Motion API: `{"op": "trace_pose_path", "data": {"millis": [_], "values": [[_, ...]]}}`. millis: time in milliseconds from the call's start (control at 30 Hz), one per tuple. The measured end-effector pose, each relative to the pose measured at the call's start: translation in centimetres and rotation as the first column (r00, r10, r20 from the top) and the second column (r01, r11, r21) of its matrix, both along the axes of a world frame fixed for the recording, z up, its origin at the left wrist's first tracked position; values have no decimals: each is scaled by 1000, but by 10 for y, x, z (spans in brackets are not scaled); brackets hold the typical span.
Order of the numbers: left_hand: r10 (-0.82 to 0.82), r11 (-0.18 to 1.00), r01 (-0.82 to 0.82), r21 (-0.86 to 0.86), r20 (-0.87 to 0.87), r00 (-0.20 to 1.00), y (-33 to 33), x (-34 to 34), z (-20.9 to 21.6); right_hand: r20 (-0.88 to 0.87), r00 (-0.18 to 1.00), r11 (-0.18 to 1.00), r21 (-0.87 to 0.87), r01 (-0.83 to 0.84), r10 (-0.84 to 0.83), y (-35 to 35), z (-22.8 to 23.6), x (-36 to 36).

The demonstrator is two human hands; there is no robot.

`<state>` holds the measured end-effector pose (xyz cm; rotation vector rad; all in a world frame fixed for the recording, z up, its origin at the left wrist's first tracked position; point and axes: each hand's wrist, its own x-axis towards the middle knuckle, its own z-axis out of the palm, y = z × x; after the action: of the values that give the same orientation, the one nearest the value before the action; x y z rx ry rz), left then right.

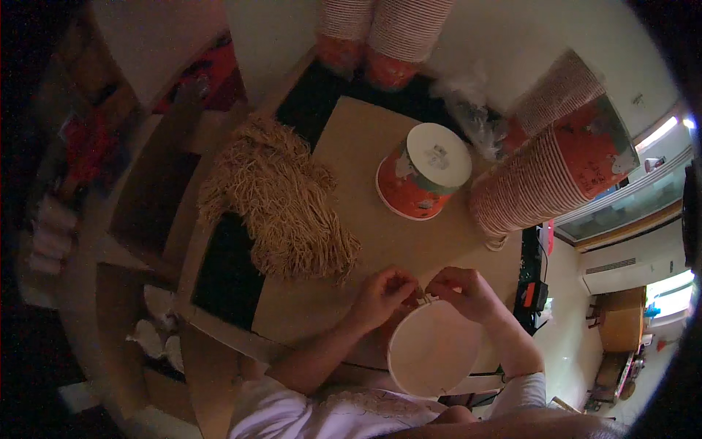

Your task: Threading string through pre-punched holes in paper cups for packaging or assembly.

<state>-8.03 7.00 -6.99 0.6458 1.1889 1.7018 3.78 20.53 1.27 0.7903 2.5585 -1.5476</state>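
Observation:
A round paper bucket (435, 351) with a white inside is tilted toward me at the table's near edge, its mouth facing up. At its far rim my left hand (384, 298) pinches a thin tan cord (422, 294) between thumb and fingertips. My right hand (466, 294) is closed on the same small spot from the other side, its fingertips at the cord and rim. The fingers partly hide the cord's ends. Beyond my left hand lies a loose heap of tan cords (281, 201). Past both hands an orange-red paper bucket (413, 183) stands upside down, white base up.
Nested bucket stacks stand at the right (537, 172) and at the back (402, 40). A crumpled clear plastic bag (472, 106) lies between them. Brown cardboard (365, 146) covers part of the dark tabletop. Open cartons (139, 307) stand at the left. A black device with a cable (537, 296) sits right.

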Motion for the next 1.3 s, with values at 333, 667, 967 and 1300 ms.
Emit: {"op": "trace_pose_path", "data": {"millis": [333, 667, 967, 1300], "values": [[-70, 993, 94, -72, 283, 957, 0, -4, 10, 200, 963, 983, -39, -179, 183, 6, 3, -12], [-111, 992, 124, -17, 333, 937, -1, -4, -6, 166, 968, 977, -128, -170, 190, 11, -8, -9], [-151, 977, 189, -99, 302, 941, -2, -9, 10, 184, 962, 967, -195, -164, 200, 13, -9, -7], [-189, 982, 190, 5, -102, 977, -5, -7, 7, 92, 980, 970, -189, -155, 175, 10, -25, -7]]}}
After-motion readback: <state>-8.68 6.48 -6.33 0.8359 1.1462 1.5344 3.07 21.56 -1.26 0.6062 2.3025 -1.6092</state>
